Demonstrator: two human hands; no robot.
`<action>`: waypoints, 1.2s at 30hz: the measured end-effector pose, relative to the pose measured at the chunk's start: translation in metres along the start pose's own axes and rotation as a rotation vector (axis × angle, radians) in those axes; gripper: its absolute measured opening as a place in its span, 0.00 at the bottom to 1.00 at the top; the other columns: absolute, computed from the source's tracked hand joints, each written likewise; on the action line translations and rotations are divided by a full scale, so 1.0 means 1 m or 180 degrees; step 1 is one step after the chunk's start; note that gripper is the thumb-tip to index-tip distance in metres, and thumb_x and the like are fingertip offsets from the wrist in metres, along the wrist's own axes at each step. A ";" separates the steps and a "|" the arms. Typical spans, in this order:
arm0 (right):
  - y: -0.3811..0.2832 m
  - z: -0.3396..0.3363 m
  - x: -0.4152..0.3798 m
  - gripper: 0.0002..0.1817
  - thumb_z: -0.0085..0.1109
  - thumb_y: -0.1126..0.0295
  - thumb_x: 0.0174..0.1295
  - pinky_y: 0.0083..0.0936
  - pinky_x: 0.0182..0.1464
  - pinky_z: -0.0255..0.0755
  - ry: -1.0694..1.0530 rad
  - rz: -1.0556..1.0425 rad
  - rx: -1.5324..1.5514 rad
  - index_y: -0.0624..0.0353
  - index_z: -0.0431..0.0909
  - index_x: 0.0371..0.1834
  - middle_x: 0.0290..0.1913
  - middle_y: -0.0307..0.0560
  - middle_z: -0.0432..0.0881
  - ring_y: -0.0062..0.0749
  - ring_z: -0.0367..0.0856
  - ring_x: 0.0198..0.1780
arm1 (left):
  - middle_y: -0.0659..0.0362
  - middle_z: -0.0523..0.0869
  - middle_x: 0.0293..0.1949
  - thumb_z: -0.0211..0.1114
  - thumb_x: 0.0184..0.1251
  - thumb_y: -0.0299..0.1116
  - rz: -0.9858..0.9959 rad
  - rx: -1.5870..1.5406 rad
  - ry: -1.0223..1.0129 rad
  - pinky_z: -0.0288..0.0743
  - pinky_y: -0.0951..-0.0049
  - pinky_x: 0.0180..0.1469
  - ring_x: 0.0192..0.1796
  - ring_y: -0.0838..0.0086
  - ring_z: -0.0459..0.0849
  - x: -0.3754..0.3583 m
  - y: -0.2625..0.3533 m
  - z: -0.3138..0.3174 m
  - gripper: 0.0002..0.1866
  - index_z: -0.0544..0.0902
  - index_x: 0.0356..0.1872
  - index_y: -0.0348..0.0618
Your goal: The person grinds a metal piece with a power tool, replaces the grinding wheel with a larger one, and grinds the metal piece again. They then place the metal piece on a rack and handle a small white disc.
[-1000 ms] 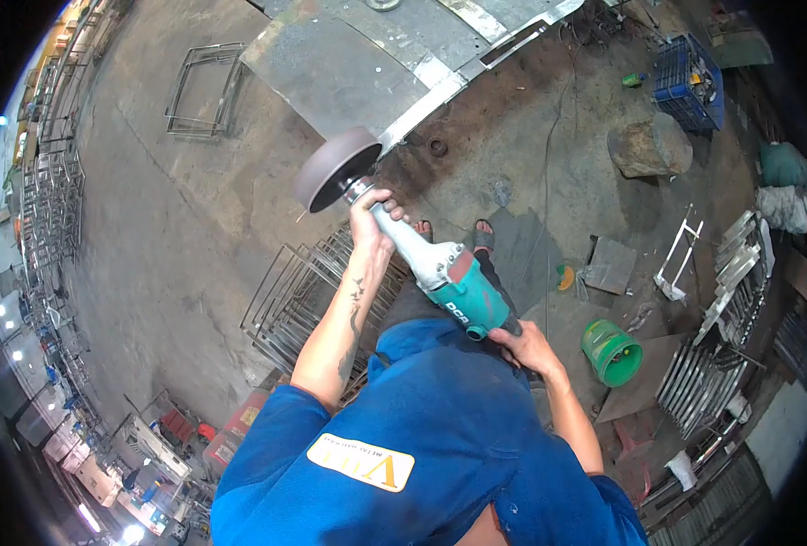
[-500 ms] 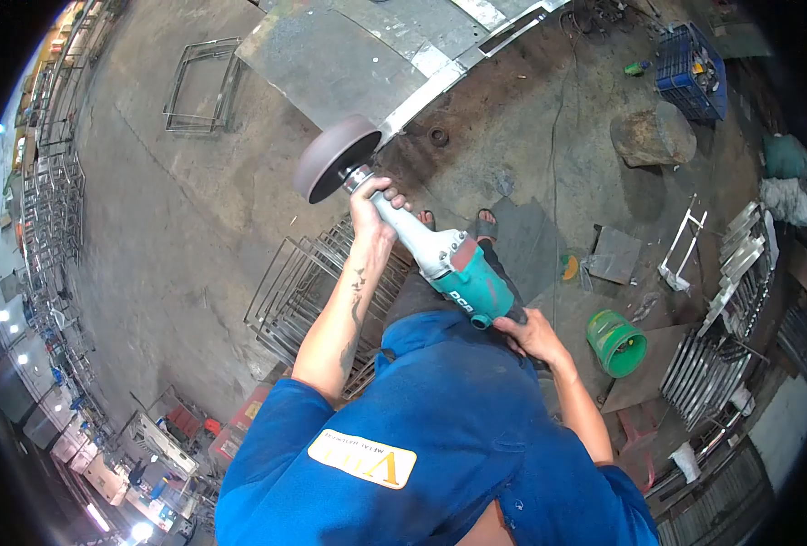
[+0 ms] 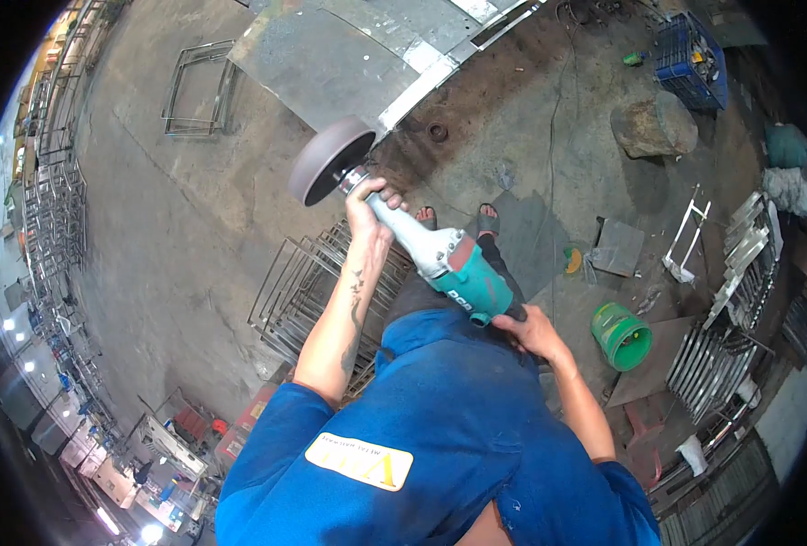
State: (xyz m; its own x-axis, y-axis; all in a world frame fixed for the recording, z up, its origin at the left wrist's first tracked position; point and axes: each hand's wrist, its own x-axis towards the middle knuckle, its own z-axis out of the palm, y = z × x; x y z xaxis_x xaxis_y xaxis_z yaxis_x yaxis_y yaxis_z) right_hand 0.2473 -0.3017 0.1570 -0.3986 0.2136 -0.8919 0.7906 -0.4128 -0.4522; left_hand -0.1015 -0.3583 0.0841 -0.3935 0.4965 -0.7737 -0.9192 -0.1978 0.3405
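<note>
A teal and grey power tool (image 3: 440,259) lies diagonally in front of the blue shirt, with a thick brown abrasive wheel (image 3: 330,159) at its upper left end. My left hand (image 3: 370,207) is wrapped round the grey neck just behind the wheel. At the other end, my right hand (image 3: 535,332) grips the dark rear handle. The wheel is held in the air and appears near the corner of a large grey sheet-topped surface (image 3: 330,68), with no contact that I can make out.
Metal frames (image 3: 303,291) are stacked left of my legs. A green bucket (image 3: 622,337), a metal sheet piece (image 3: 617,247) and a white frame (image 3: 687,238) stand to the right. Farther up are a round block (image 3: 649,127) and a blue crate (image 3: 690,68). A cable (image 3: 556,118) crosses the floor.
The view has shifted slightly, and the wheel appears a little farther left. Both hands keep their hold on the tool.
</note>
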 end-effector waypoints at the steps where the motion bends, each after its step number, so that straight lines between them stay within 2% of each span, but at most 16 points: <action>1: 0.001 0.000 0.002 0.27 0.73 0.46 0.58 0.22 0.20 0.66 -0.0034 0.0030 -0.0032 0.63 0.80 0.32 0.18 0.38 0.75 0.22 0.72 0.16 | 0.64 0.68 0.19 0.63 0.55 0.31 0.0006 -0.0010 -0.0003 0.72 0.63 0.31 0.20 0.73 0.69 0.001 -0.001 0.005 0.07 0.73 0.28 0.47; 8: -0.021 -0.037 -0.009 0.24 0.69 0.48 0.63 0.21 0.19 0.62 0.0339 -0.0184 0.0139 0.61 0.79 0.29 0.15 0.36 0.73 0.19 0.70 0.14 | 0.62 0.73 0.20 0.65 0.54 0.30 -0.0218 0.0033 -0.0242 0.73 0.60 0.32 0.21 0.70 0.72 0.034 -0.024 0.065 0.08 0.73 0.29 0.46; 10: -0.019 -0.037 -0.006 0.23 0.69 0.49 0.62 0.21 0.18 0.62 0.0328 -0.0203 0.0055 0.60 0.79 0.29 0.15 0.36 0.73 0.19 0.70 0.14 | 0.62 0.73 0.20 0.65 0.55 0.30 -0.0175 0.0069 -0.0252 0.74 0.59 0.33 0.22 0.70 0.73 0.032 -0.022 0.061 0.07 0.73 0.29 0.46; 15: -0.002 -0.001 0.001 0.25 0.73 0.48 0.59 0.24 0.21 0.65 -0.0075 0.0005 0.0005 0.62 0.82 0.32 0.19 0.39 0.76 0.21 0.72 0.18 | 0.63 0.72 0.21 0.64 0.55 0.31 -0.0024 -0.0081 -0.0134 0.72 0.61 0.33 0.22 0.71 0.71 0.006 -0.002 -0.014 0.07 0.73 0.28 0.46; 17: -0.006 0.004 0.003 0.29 0.75 0.44 0.55 0.24 0.22 0.67 -0.0195 0.0184 -0.0033 0.64 0.83 0.35 0.20 0.39 0.76 0.23 0.74 0.20 | 0.62 0.70 0.21 0.65 0.54 0.31 0.0096 -0.0012 0.0385 0.73 0.59 0.33 0.23 0.69 0.71 -0.017 0.008 -0.029 0.08 0.73 0.28 0.46; 19: -0.020 -0.001 -0.001 0.30 0.75 0.43 0.53 0.25 0.23 0.68 -0.0110 0.0140 -0.0400 0.65 0.83 0.34 0.20 0.40 0.77 0.23 0.75 0.20 | 0.62 0.70 0.21 0.64 0.56 0.32 0.0154 -0.0237 0.0222 0.73 0.58 0.38 0.24 0.69 0.71 -0.028 0.006 -0.062 0.08 0.72 0.28 0.47; 21: -0.025 -0.005 -0.005 0.32 0.76 0.41 0.51 0.25 0.23 0.69 0.0024 0.0126 -0.0758 0.66 0.83 0.34 0.21 0.42 0.79 0.24 0.76 0.21 | 0.64 0.68 0.23 0.62 0.56 0.32 0.0220 -0.0556 0.0143 0.71 0.61 0.40 0.26 0.72 0.69 -0.041 -0.005 -0.086 0.07 0.72 0.28 0.48; 24: -0.028 -0.020 -0.014 0.38 0.75 0.36 0.48 0.28 0.27 0.73 0.0141 -0.0066 -0.1362 0.67 0.84 0.34 0.23 0.47 0.82 0.29 0.81 0.23 | 0.64 0.70 0.22 0.64 0.56 0.34 0.0245 -0.0752 0.0239 0.71 0.61 0.42 0.26 0.70 0.71 -0.056 -0.026 -0.097 0.09 0.71 0.27 0.49; 26: -0.041 -0.027 -0.031 0.42 0.71 0.31 0.46 0.35 0.34 0.77 0.0510 -0.0079 -0.1969 0.68 0.85 0.37 0.25 0.53 0.85 0.38 0.87 0.29 | 0.63 0.72 0.21 0.65 0.56 0.35 0.0073 -0.0772 0.0628 0.72 0.60 0.42 0.26 0.69 0.73 -0.049 -0.045 -0.102 0.10 0.71 0.27 0.49; 27: -0.051 -0.030 -0.040 0.47 0.66 0.26 0.47 0.41 0.44 0.79 0.0555 0.0056 -0.2178 0.69 0.85 0.41 0.33 0.61 0.87 0.49 0.89 0.39 | 0.63 0.73 0.21 0.66 0.55 0.35 -0.0055 -0.0827 0.0594 0.73 0.60 0.42 0.25 0.69 0.74 -0.036 -0.058 -0.114 0.09 0.72 0.27 0.49; 28: -0.057 -0.032 -0.047 0.47 0.66 0.26 0.47 0.41 0.44 0.79 0.0733 0.0052 -0.2143 0.69 0.85 0.41 0.33 0.61 0.87 0.49 0.89 0.39 | 0.63 0.73 0.20 0.66 0.55 0.35 -0.0205 -0.0865 0.0545 0.74 0.60 0.42 0.25 0.69 0.75 -0.022 -0.072 -0.125 0.09 0.73 0.27 0.49; 30: -0.066 -0.033 -0.063 0.49 0.66 0.27 0.48 0.43 0.48 0.78 0.0754 0.0126 -0.2373 0.72 0.84 0.45 0.39 0.68 0.87 0.55 0.88 0.45 | 0.63 0.73 0.19 0.67 0.55 0.36 -0.0648 -0.1120 0.0619 0.75 0.61 0.41 0.23 0.69 0.76 -0.004 -0.092 -0.123 0.09 0.74 0.28 0.49; 31: -0.073 -0.033 -0.070 0.49 0.63 0.25 0.49 0.43 0.49 0.78 0.0761 0.0162 -0.2476 0.70 0.83 0.45 0.40 0.68 0.86 0.57 0.87 0.45 | 0.63 0.74 0.19 0.67 0.55 0.36 -0.0846 -0.1078 0.0552 0.76 0.61 0.41 0.23 0.69 0.76 0.012 -0.104 -0.127 0.09 0.74 0.29 0.48; 33: -0.073 -0.034 -0.074 0.47 0.66 0.28 0.49 0.43 0.50 0.78 0.0792 0.0235 -0.2618 0.72 0.83 0.44 0.41 0.69 0.86 0.58 0.87 0.46 | 0.60 0.76 0.20 0.66 0.58 0.38 -0.1225 -0.0910 0.0309 0.78 0.58 0.42 0.25 0.69 0.77 0.053 -0.129 -0.133 0.10 0.74 0.33 0.48; 34: -0.071 -0.036 -0.074 0.47 0.67 0.29 0.49 0.43 0.50 0.78 0.0806 0.0217 -0.2720 0.72 0.82 0.43 0.41 0.70 0.86 0.57 0.87 0.46 | 0.57 0.78 0.24 0.66 0.60 0.40 -0.1315 -0.0816 0.0284 0.78 0.56 0.43 0.27 0.64 0.79 0.067 -0.143 -0.129 0.12 0.74 0.37 0.48; 36: -0.059 -0.047 -0.068 0.45 0.68 0.34 0.53 0.43 0.50 0.79 0.0774 0.0130 -0.2582 0.75 0.80 0.48 0.41 0.70 0.86 0.60 0.86 0.47 | 0.55 0.81 0.30 0.66 0.62 0.43 -0.1396 -0.0212 0.0293 0.79 0.53 0.43 0.31 0.59 0.81 0.081 -0.163 -0.104 0.15 0.74 0.40 0.47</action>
State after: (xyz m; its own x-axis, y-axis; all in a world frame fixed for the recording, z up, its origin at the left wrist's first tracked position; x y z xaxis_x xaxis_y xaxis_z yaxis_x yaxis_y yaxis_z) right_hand 0.2492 -0.2505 0.2450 -0.3249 0.4350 -0.8398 0.9278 0.3189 -0.1937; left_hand 0.0153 -0.3735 -0.0895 0.0365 0.4689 -0.8825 -0.9972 -0.0408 -0.0630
